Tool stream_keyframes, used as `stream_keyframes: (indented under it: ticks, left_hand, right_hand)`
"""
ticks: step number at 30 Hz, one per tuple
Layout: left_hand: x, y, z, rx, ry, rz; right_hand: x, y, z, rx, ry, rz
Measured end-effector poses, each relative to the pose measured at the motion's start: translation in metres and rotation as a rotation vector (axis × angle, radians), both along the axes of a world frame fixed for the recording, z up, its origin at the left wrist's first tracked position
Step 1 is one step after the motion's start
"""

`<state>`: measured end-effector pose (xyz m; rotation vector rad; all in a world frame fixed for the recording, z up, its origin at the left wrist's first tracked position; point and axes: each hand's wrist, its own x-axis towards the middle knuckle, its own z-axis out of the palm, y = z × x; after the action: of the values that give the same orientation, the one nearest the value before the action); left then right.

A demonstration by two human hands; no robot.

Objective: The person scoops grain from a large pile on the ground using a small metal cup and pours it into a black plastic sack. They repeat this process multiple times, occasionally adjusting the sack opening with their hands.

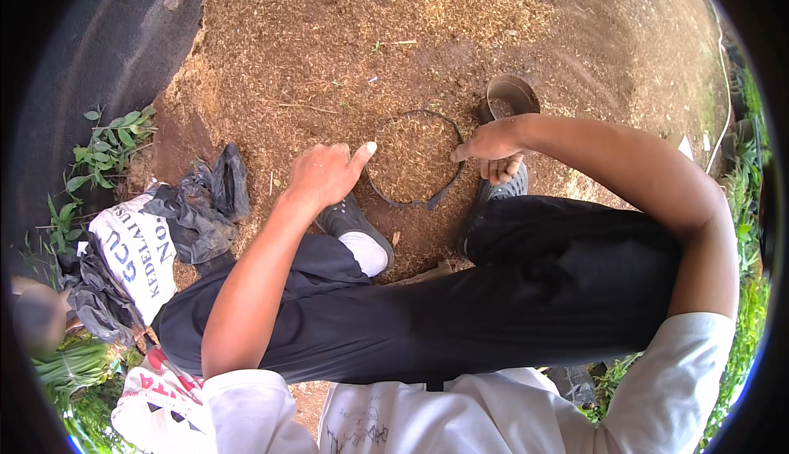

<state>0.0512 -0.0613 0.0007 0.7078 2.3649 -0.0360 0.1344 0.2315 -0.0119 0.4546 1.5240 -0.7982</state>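
A thin black ring or pot rim [462, 173] lies on or stands in the soil between the feet, around a round patch of husk-strewn soil [412, 155]. My right hand [490, 151] is at its right edge, thumb or index finger beside the rim, the other fingers curled under; whether it grips the rim cannot be told. Just left of the ring, my left hand [327, 170] is loosely curled with one whitish-tipped digit pointing toward it; its palm side is hidden. Past my right hand a brown cylindrical pot [511, 95] sits tilted, some soil inside.
Crumpled black plastic bags [209, 207] and a printed white sack [138, 250] lie at left, near leafy cuttings [111, 146] and dark ground cloth [92, 41]. My shoes [354, 223] flank the ring. A pale cord [727, 84] runs along the right edge beside plants.
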Motion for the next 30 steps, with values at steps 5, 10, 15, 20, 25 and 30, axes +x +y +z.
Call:
stream_keyframes:
  ticks: [5, 10, 15, 20, 25, 30]
  left_hand:
    - [0.006, 0.008, -0.032, 0.215, 0.059, 0.011]
    - [0.009, 0.004, -0.046, 0.405, 0.09, -0.024]
    - [0.016, -0.011, -0.021, 0.441, -0.052, -0.056]
    - [-0.003, 0.009, -0.006, 0.163, -0.048, -0.002]
    - [-0.007, 0.021, -0.026, 0.197, 0.033, 0.081]
    - [-0.001, 0.015, -0.044, 0.343, 0.06, -0.105]
  right_hand:
    - [0.014, -0.013, -0.021, -0.085, 0.007, -0.102]
    - [0.027, -0.018, -0.031, -0.071, 0.21, -0.114]
    - [0.015, 0.004, -0.006, -0.005, 0.302, 0.152]
    - [-0.005, -0.003, 0.002, 0.069, 0.113, 0.134]
    - [0.008, -0.015, -0.017, 0.069, 0.154, 0.191]
    - [0.023, -0.024, -0.025, 0.06, 0.222, 0.034]
